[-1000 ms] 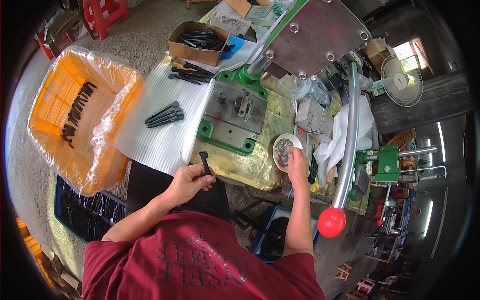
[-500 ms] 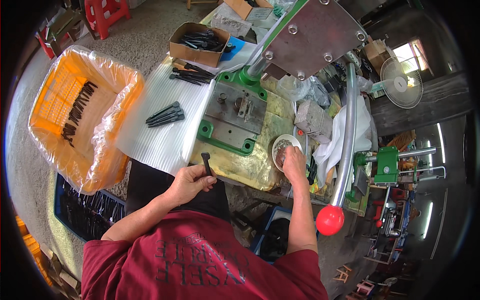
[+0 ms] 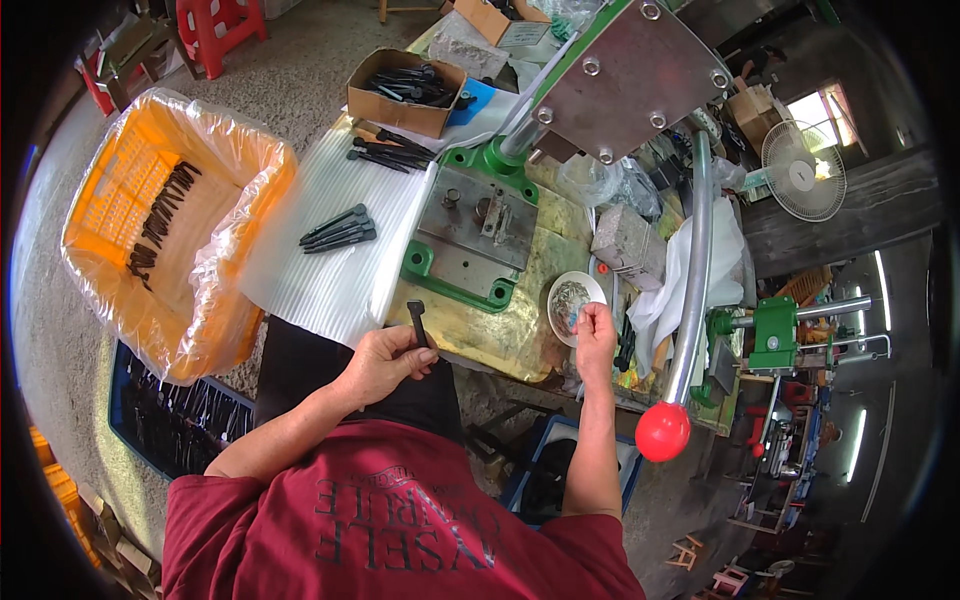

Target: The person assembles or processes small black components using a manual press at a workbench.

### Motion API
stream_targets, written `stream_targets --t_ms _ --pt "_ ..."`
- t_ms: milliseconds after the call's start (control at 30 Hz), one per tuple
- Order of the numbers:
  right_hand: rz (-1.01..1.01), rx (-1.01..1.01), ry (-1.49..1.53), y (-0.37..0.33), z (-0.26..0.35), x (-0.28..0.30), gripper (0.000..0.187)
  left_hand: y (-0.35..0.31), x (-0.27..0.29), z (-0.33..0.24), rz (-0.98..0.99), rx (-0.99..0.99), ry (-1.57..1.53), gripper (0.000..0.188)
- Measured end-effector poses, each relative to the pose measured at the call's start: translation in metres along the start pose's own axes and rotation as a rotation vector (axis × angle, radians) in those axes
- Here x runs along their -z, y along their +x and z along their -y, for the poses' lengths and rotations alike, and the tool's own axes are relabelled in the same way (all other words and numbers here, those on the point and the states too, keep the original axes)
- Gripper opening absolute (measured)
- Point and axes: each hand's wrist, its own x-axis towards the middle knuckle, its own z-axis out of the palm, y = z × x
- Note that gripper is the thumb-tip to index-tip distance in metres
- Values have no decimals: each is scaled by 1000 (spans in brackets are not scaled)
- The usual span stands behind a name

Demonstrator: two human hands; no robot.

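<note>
— Watching from here, I'd say the loading step is in hand. The left hand (image 3: 385, 360) has its fingers clenched round a short black pin (image 3: 417, 324), held upright just off the near edge of the bench (image 3: 520, 345), in front of the press.

— And the other hand?

— The right hand (image 3: 594, 332) is at the small white dish (image 3: 570, 300), fingertips pinched together over its rim. It looks as though it is picking a small part out of the dish, but whatever sits between those fingertips is too tiny to make out.

— Where does the pin belong, do you think?

— My guess is the grey die plate (image 3: 478, 232) on the green base (image 3: 440, 272) right beyond it. More of the same black pins (image 3: 338, 229) lie on the white corrugated sheet (image 3: 320, 260), others in the cardboard box (image 3: 405, 92), and a scatter in the orange crate (image 3: 160, 230) lined with clear plastic.

— So what does the next move call for?

— Judging by the layout, bringing the two hands together first, small part to pin, then setting the pin squarely onto the plate. After that a hand has to be free for the long lever with the red knob (image 3: 662, 431), which hangs untouched just right of the right forearm. Fingers would need to be clear of the plate before the lever comes down.
</note>
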Motion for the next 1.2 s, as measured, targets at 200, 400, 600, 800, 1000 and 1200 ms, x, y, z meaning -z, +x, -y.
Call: stream_targets --t_ms 200,400,600,800,1000,1200 --pt "86 53 368 -28 48 -27 6 3 0 -3 -20 -7 -10 14" --pt "234 35 692 -52 72 -52 15 9 -6 -18 -21 -23 -176 16" --pt "311 -11 816 -71 92 -80 18 12 -11 -27 -11 -26 -301 17" --pt "346 -34 810 -80 105 -95 18 9 -13 -27 -39 -11 -595 17" --pt "348 -56 802 -85 111 -103 21 5 -10 -23 -45 -23 -652 15" --pt "352 -59 767 -87 115 -104 18 4 -9 -21 -70 -34 -595 18"
